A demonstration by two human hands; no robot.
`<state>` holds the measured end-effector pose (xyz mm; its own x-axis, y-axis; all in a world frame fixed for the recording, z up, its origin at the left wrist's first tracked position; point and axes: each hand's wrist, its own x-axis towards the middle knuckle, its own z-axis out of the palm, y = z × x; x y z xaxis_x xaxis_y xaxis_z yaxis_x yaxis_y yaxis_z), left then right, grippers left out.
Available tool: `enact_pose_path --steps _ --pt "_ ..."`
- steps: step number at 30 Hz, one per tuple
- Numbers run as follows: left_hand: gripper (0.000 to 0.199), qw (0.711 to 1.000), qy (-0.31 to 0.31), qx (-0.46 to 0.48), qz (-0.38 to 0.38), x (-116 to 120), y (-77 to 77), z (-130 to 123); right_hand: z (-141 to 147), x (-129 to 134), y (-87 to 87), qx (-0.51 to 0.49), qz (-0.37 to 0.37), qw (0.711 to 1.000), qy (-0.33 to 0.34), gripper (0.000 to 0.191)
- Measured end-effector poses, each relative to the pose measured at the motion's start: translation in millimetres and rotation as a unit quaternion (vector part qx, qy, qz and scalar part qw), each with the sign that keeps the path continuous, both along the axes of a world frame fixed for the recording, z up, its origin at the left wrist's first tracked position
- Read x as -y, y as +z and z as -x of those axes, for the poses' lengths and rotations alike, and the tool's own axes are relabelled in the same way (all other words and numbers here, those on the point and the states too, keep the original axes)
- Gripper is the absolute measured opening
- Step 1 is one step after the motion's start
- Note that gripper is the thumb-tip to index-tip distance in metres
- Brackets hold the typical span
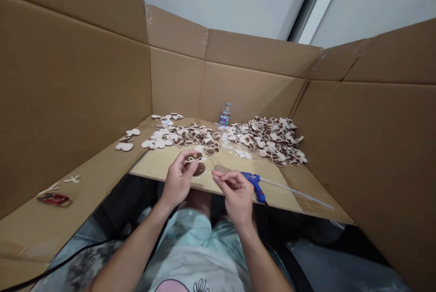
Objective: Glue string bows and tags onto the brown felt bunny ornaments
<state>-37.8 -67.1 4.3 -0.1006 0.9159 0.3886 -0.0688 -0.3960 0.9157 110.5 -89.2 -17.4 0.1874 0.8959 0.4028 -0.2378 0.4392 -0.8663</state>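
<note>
Left hand (177, 179) on brown-and-white cutout (199, 169)

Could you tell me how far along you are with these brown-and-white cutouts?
Looks done: a large heap of cutouts on the wooden board, though how many are finished is too small to tell. In hand: your left hand holds one cutout bearing a white bow, while your right hand pinches a thin strand beside a blue glue gun. Left: two loose white bows wait on the cardboard ledge.
</note>
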Motion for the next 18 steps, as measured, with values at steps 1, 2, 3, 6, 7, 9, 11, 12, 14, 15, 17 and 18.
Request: enact_pose_path --steps 1,2,3,6,7,9,11,12,14,15,17,18 --pt "0.030 1.000 -0.002 0.003 0.000 0.1 -0.2 -0.2 -0.1 1.3 0.8 0.002 -0.004 1.000 -0.005 0.019" --pt "0.030 1.000 -0.006 0.006 0.000 0.3 -0.4 -0.4 -0.3 2.5 1.7 0.006 -0.008 1.000 -0.012 0.019" --pt "0.030 1.000 -0.009 0.009 0.001 0.6 -0.7 -0.7 -0.6 3.7 2.7 0.012 -0.013 1.000 -0.023 0.019" --pt "0.029 1.000 -0.018 0.011 0.003 2.0 -0.9 -1.8 -1.9 6.6 5.5 0.040 -0.040 0.996 -0.062 0.017" --pt "0.029 1.000 -0.020 0.011 0.002 2.7 -0.8 -2.1 -2.3 7.5 6.2 0.053 -0.053 0.995 -0.072 0.015" --pt "0.028 1.000 -0.023 0.009 -0.002 4.3 -0.2 -2.6 -3.0 9.4 6.9 0.080 -0.074 0.991 -0.082 0.010" --pt "0.028 1.000 -0.023 0.004 -0.006 5.6 0.4 -2.8 -3.2 11.6 7.0 0.101 -0.089 0.987 -0.088 0.007" --pt "0.028 1.000 -0.022 0.002 -0.008 6.2 0.8 -2.8 -3.1 12.8 7.0 0.108 -0.093 0.986 -0.091 0.007" --pt "0.028 1.000 -0.021 -0.002 -0.011 7.1 1.4 -2.9 -2.4 14.7 7.3 0.116 -0.099 0.984 -0.096 0.009" --pt "0.028 1.000 -0.021 -0.005 -0.012 7.5 1.7 -3.1 -1.9 15.2 7.4 0.118 -0.103 0.983 -0.098 0.009" --pt "0.028 1.000 -0.017 -0.011 -0.015 8.1 2.3 -3.7 -0.4 15.0 7.6 0.118 -0.115 0.981 -0.099 0.010" --pt "0.027 1.000 -0.015 -0.016 -0.018 8.4 2.7 -4.3 0.5 14.3 7.5 0.117 -0.121 0.981 -0.099 0.009"
